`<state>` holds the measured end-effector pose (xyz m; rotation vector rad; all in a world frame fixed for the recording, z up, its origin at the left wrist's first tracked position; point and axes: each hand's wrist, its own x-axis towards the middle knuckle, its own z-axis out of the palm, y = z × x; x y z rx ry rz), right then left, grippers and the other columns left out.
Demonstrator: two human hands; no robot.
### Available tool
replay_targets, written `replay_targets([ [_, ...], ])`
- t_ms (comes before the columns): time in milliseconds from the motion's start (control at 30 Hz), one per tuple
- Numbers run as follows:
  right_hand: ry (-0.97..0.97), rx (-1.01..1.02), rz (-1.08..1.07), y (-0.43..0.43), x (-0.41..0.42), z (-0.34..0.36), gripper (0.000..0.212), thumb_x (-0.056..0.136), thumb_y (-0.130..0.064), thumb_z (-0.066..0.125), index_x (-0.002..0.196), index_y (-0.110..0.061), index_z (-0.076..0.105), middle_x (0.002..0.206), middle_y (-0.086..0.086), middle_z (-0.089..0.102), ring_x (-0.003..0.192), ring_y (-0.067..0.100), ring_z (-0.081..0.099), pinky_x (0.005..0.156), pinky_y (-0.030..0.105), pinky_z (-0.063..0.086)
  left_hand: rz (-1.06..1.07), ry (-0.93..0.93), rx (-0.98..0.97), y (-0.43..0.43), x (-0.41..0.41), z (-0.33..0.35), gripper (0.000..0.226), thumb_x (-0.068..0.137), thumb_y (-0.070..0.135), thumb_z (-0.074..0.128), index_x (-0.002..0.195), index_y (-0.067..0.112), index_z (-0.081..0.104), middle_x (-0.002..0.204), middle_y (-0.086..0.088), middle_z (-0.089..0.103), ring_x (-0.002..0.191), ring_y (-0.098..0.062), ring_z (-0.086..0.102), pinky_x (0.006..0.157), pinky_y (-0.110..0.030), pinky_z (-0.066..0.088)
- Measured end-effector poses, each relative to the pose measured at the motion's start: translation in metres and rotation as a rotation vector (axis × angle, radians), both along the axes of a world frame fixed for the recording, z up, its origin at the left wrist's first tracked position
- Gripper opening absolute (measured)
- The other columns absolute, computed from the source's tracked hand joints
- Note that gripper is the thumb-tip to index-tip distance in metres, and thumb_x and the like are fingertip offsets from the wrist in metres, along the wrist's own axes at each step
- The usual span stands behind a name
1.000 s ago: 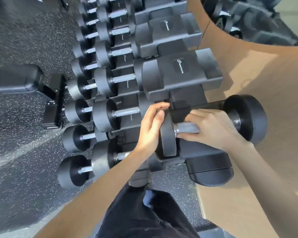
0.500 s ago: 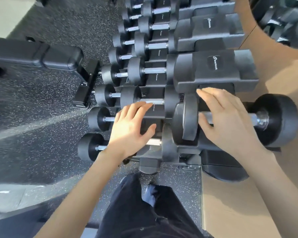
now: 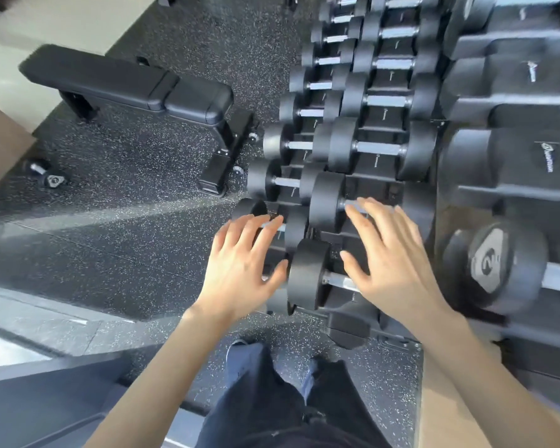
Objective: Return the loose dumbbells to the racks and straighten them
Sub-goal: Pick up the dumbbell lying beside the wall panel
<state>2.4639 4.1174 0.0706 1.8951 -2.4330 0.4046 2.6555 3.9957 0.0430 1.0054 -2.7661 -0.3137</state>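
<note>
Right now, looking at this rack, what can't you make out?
Head view:
Near dumbbell handle: mostly covered by right hand; contact unclear.
Lower dumbbell: handle hidden by left hand.
Floor dumbbell: too small, marking unreadable.
Right dumbbell: far end cut off by frame edge, number blurred.

Both bare forearms reach up from the lower frame; left hand [image 3: 240, 266] and right hand [image 3: 392, 257] spread, fingers straight.
</note>
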Motion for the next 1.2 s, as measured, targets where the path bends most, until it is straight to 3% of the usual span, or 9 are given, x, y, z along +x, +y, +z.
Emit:
replay_targets([
  [200,0.027,0.037,0.023,-0.062,0.064,-0.009,0.06,0.078,-0.027,0.068,0.13,-0.005,0.049,0.129,0.017,0.051,0.12,0.026,0.037,0.103,0.051,0.033,0.007,-0.025,0.02,-0.056,0.061,-0.001,0.061,0.083,0.047,0.042,0.136,0.016,0.048,0.131,-0.003,0.055,0.121,-0.028,0.048,0.102,-0.043,0.035],
  [500,0.024,0.079,0.112,-0.137,0.123,0.003,0.062,0.079,-0.025,0.068,0.134,-0.006,0.046,0.131,0.014,0.051,0.117,0.03,0.049,0.102,0.049,0.038,0.031,-0.073,0.025,-0.12,0.134,0.011,0.062,0.085,0.051,0.038,0.137,0.019,0.044,0.134,-0.001,0.051,0.124,-0.027,0.045,0.103,-0.043,0.035],
  [800,-0.019,0.118,0.265,-0.19,0.139,0.001,0.061,0.084,-0.028,0.062,0.139,-0.012,0.04,0.138,0.009,0.045,0.123,0.019,0.029,0.107,0.045,0.029,0.195,-0.08,0.013,-0.145,0.163,0.003,0.063,0.085,0.053,0.036,0.138,0.019,0.044,0.133,-0.002,0.053,0.125,-0.028,0.045,0.104,-0.044,0.035],
  [933,-0.026,0.147,0.351,-0.214,0.144,-0.003,0.06,0.083,-0.028,0.062,0.137,-0.011,0.042,0.135,0.01,0.047,0.12,0.025,0.046,0.103,0.046,0.035,0.28,-0.079,0.014,-0.149,0.17,0.003,0.063,0.085,0.053,0.036,0.138,0.019,0.044,0.133,-0.002,0.053,0.124,-0.028,0.045,0.103,-0.043,0.035],
  [1200,-0.041,0.164,0.552,-0.279,0.172,-0.003,0.058,0.086,-0.028,0.059,0.138,-0.01,0.041,0.135,0.008,0.046,0.122,0.024,0.047,0.105,0.043,0.033,0.48,-0.047,0.019,-0.175,0.197,0.007,0.061,0.086,0.052,0.037,0.138,0.02,0.044,0.134,0.0,0.051,0.125,-0.025,0.044,0.103,-0.041,0.033],
])
